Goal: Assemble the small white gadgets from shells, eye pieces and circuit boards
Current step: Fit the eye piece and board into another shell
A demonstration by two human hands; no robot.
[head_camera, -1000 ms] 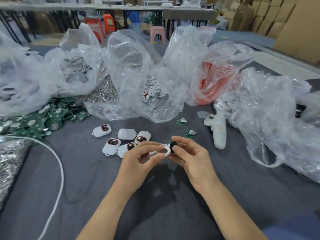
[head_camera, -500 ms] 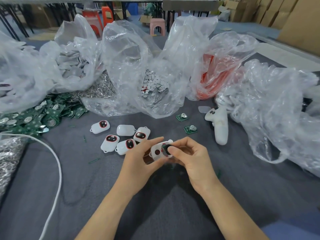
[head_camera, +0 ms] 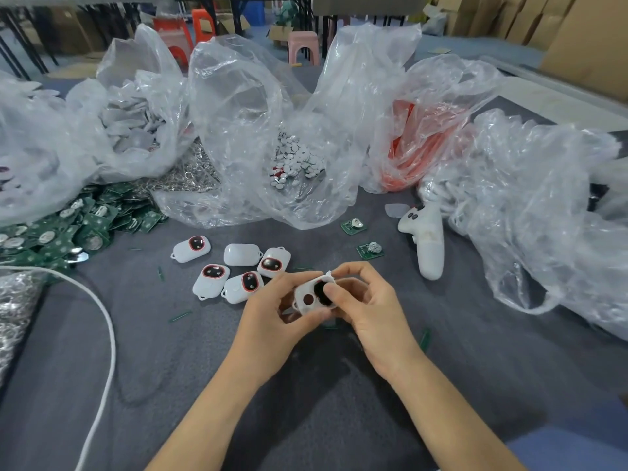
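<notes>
A white shell [head_camera: 307, 298] with a round hole is held above the grey table between both hands. My left hand [head_camera: 272, 321] grips its lower left side with thumb and fingers. My right hand [head_camera: 368, 307] pinches its right end, the thumb pressing a black eye piece [head_camera: 321, 291] into the shell. Several white gadgets with dark red-rimmed eyes [head_camera: 234, 268] lie just behind my left hand. Two loose green circuit boards [head_camera: 370, 249] lie behind my right hand.
Clear plastic bags stand across the back: white discs [head_camera: 295, 161], white shells [head_camera: 132, 130], orange parts [head_camera: 414, 158]. A pile of green boards [head_camera: 68, 229] lies at left, a white cable [head_camera: 105, 334] curves along the left, a white controller [head_camera: 428, 243] lies at right.
The shell has turned so its face with the hole shows towards me. My right thumb now presses the black eye piece into it. Both hands stayed in place.
</notes>
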